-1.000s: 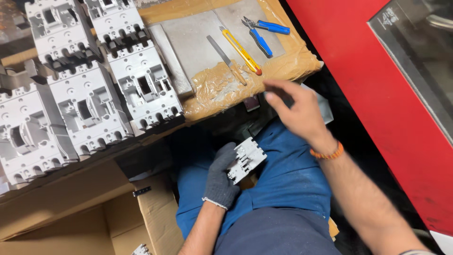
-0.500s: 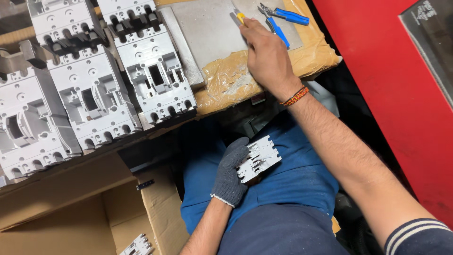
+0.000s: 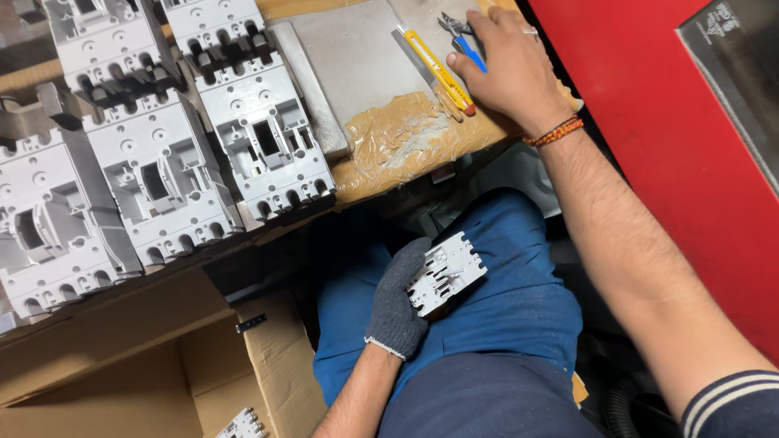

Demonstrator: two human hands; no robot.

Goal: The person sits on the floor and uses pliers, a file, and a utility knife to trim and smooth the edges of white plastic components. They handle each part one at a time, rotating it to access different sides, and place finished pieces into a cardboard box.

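- Far left on your counter (image 3: 422, 166) you've got rows of grey moulded housings (image 3: 154, 154), packed touching each other, open faces up.
- Below them there's an open cardboard box (image 3: 203, 381) with one small white part (image 3: 243, 424) peeking out at the bottom edge.
- Your left hand (image 3: 399, 300), in a grey knit glove, sits on your lap over the blue trousers; its grip is pinching a small white ribbed part (image 3: 445, 272), held tilted.
- Up on the counter a flat grey metal plate (image 3: 357, 61) lies on taped brown wrapping, with a yellow utility knife (image 3: 438, 69) lying diagonally across it.
- Your bare right hand (image 3: 511, 69) rests just beside the knife, fingers spread, covering the blue-handled pliers (image 3: 462, 36); can't tell if it's actually clamped on them.
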